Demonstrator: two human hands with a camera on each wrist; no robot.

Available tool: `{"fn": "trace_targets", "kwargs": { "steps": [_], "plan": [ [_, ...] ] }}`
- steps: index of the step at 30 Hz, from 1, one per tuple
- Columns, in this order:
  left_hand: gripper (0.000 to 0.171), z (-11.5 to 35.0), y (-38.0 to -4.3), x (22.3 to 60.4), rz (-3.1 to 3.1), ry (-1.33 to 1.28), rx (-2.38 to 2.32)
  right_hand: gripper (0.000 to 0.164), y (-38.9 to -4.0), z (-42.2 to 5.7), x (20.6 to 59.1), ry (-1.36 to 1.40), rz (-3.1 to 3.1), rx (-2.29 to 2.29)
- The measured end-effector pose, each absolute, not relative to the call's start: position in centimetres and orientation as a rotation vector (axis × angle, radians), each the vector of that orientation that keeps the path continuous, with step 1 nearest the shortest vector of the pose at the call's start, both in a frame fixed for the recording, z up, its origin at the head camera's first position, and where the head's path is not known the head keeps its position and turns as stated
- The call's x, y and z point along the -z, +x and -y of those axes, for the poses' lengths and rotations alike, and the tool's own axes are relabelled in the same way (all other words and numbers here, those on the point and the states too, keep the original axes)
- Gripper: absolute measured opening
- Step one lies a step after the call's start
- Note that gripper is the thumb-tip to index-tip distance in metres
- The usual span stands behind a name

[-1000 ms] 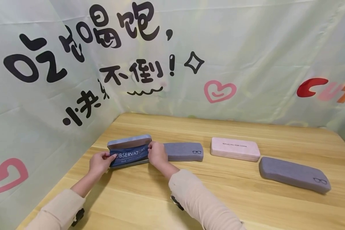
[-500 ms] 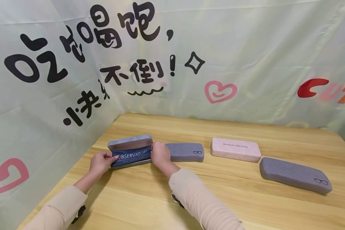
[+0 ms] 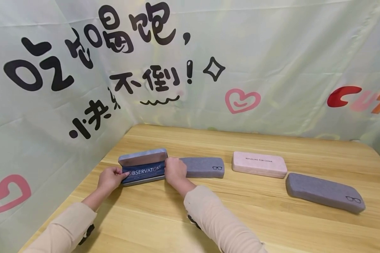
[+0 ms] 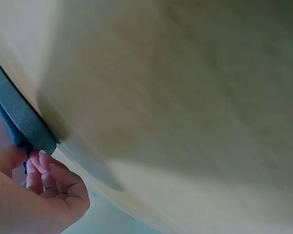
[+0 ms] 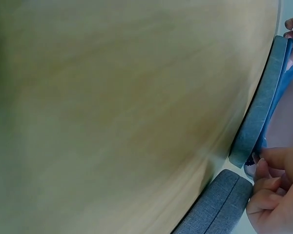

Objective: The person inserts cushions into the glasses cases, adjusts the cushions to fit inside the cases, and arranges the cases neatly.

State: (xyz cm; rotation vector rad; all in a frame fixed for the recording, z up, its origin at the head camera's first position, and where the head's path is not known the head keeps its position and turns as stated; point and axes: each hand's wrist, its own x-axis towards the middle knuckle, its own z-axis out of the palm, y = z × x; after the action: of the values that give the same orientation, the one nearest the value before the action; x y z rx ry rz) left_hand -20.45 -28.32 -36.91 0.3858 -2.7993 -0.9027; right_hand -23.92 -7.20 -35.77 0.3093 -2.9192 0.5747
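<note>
An opened blue glasses case (image 3: 142, 156) sits at the left of the table, its lid tilted back. Inside lies a dark blue cloth (image 3: 147, 170) printed with white "OBSERVATORY" lettering. My left hand (image 3: 110, 179) pinches the cloth's left end between thumb and fingers, right at the case's rim. At the opposite end, my right hand (image 3: 176, 172) pinches the cloth's right corner, as the right wrist view also shows. The left wrist view has the cloth edge bunched under my left thumb (image 4: 12, 158). A grey case (image 3: 204, 167) with a glasses print stands just beside my right hand, partly hidden by it.
A pink case (image 3: 259, 164) with small printed text lies right of centre. Another grey case (image 3: 324, 192) rests nearer the right edge of the wooden table (image 3: 240, 214). Printed fabric (image 3: 272, 52) hangs behind and along the left side.
The cloth has settled lower and flatter into the case, showing more of the front rim and lid interior. Both hands have kept hold of its ends, with only small shifts.
</note>
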Motion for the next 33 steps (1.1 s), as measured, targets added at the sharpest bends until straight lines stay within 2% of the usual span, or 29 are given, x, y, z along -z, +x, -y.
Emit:
{"fn": "trace_targets", "kwargs": {
  "steps": [7, 12, 19, 28, 33],
  "plan": [
    [0.028, 28.5, -20.4, 36.8, 2.839, 0.424, 0.902, 0.01, -23.8, 6.5, 35.7, 0.366, 2.87, -0.648],
    [0.029, 28.8, -20.5, 36.9, 2.856, 0.453, 0.905, 0.011, -23.5, 5.1, 35.9, 0.617, 2.734, -0.681],
    [0.027, 29.2, -20.5, 37.1, 2.872, 0.425, 0.922, 0.011, -23.3, 4.3, 36.1, 0.93, 2.626, -0.337],
    [0.023, 29.1, -20.5, 37.0, 2.898, 0.392, 0.892, 0.019, -23.0, 4.6, 36.3, 0.91, 2.727, -0.055],
    [0.025, 29.5, -20.8, 37.2, 2.902, 0.327, 0.911, 0.018, -23.1, 4.4, 36.2, 0.934, 2.711, -0.108]
  ]
}}
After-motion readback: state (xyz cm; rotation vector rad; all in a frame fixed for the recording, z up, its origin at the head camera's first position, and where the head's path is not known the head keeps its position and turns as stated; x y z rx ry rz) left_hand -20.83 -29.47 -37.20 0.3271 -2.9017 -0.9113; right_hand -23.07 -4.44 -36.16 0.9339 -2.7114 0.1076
